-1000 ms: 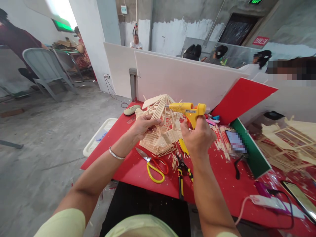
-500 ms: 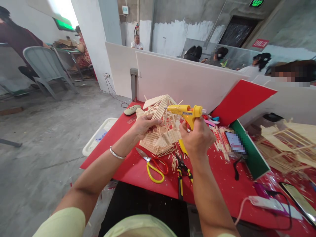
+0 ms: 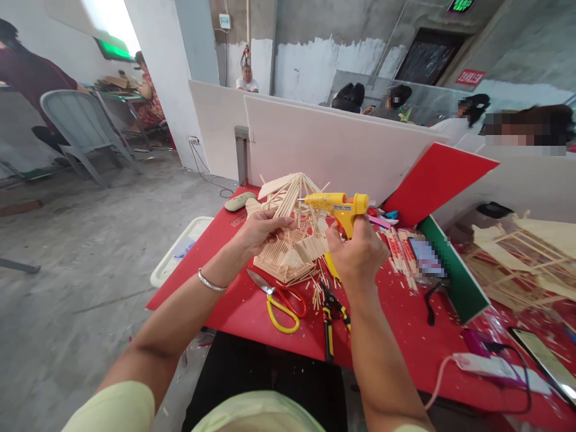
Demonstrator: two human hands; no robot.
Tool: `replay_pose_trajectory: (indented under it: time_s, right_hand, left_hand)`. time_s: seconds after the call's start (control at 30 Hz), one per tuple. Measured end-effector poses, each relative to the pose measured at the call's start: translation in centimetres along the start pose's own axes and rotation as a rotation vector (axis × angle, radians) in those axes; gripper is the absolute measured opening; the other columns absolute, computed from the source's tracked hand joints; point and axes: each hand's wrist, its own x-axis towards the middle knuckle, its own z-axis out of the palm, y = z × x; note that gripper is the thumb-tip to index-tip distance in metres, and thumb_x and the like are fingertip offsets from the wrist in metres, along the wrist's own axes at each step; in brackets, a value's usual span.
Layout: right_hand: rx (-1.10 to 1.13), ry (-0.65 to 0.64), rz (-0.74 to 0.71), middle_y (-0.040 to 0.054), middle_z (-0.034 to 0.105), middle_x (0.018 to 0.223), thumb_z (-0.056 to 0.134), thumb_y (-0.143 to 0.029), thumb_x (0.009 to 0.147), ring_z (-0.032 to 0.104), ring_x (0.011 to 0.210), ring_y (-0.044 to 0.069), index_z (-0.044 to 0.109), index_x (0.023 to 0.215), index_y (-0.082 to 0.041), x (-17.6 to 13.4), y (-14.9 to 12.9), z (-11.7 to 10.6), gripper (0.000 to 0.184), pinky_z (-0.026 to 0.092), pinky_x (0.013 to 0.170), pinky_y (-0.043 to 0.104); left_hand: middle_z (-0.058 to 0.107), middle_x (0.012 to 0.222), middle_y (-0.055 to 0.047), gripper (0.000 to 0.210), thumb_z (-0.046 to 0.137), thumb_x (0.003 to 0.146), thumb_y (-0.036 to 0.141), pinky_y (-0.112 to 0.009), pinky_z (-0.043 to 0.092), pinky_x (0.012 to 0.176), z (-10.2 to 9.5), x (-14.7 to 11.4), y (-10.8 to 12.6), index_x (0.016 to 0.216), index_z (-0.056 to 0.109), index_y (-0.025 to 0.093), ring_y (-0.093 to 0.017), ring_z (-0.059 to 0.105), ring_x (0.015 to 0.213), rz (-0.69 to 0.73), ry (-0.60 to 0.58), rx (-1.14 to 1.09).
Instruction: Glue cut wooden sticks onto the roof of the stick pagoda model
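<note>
A model built of thin wooden sticks [image 3: 288,264] stands on the red table, with a sloping roof and a stepped lower part. At its left side my left hand [image 3: 261,233] is closed, thumb and fingers pinching the lower ends of a slanted row of wooden sticks [image 3: 287,201]. My right hand [image 3: 360,255] grips a yellow glue gun [image 3: 335,203] by its handle. The gun's nozzle points left, close to the upper end of that row; whether it touches cannot be seen. Part of the model is hidden behind my hands.
Scissors [image 3: 283,309] and black-yellow pliers [image 3: 330,318] lie before the model, among stick offcuts [image 3: 317,297]. A computer mouse [image 3: 239,201] sits at left. Phone [image 3: 427,257], green board [image 3: 454,273] and another stick structure [image 3: 526,258] are at right. A white partition [image 3: 333,144] stands behind.
The whole view has shifted very slightly. My hands, the glue gun and the model keep nearly the same positions to one another.
</note>
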Motion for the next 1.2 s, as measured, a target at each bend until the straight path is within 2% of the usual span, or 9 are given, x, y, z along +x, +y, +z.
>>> replay_pose_trajectory:
  time_s: [0.17,0.4,0.97,1.2]
  right_hand:
    - [0.012,-0.060,-0.004,0.0073,0.067,0.077,0.051,-0.040,0.085,0.056,0.065,0.018,0.064,0.105,-0.015,-1.2,0.2,0.0,0.034,0.032,0.056,0.031]
    - [0.022,-0.079,-0.015,0.0060,0.068,0.076,0.054,-0.042,0.086,0.057,0.064,0.018,0.065,0.103,-0.018,-1.4,0.2,-0.1,0.031,0.032,0.056,0.031]
    - [0.020,-0.075,-0.010,0.0060,0.068,0.074,0.051,-0.039,0.086,0.056,0.060,0.017,0.065,0.103,-0.017,-1.5,0.3,-0.1,0.031,0.032,0.056,0.031]
    - [0.022,-0.034,0.048,0.0060,0.066,0.072,0.051,-0.041,0.086,0.055,0.059,0.018,0.065,0.101,-0.016,-1.3,0.3,0.0,0.032,0.031,0.055,0.031]
  left_hand:
    - [0.075,0.085,-0.011,0.025,0.083,0.065,0.033,-0.020,0.022,0.036,0.1,0.0,0.0,0.075,0.071,0.012,-0.005,0.053,0.047,0.000,0.010,0.006]
    - [0.075,0.082,-0.009,0.024,0.082,0.066,0.032,-0.019,0.022,0.036,0.1,0.0,-0.1,0.075,0.070,0.013,-0.005,0.053,0.046,0.000,0.020,-0.010]
    - [0.074,0.079,-0.008,0.022,0.081,0.066,0.030,-0.020,0.023,0.038,0.4,-0.2,0.0,0.075,0.070,0.013,-0.005,0.052,0.046,0.007,0.033,0.012]
    - [0.073,0.076,-0.006,0.024,0.081,0.066,0.032,-0.021,0.024,0.038,0.6,-0.3,0.1,0.072,0.067,0.013,-0.005,0.051,0.046,-0.001,0.055,0.011]
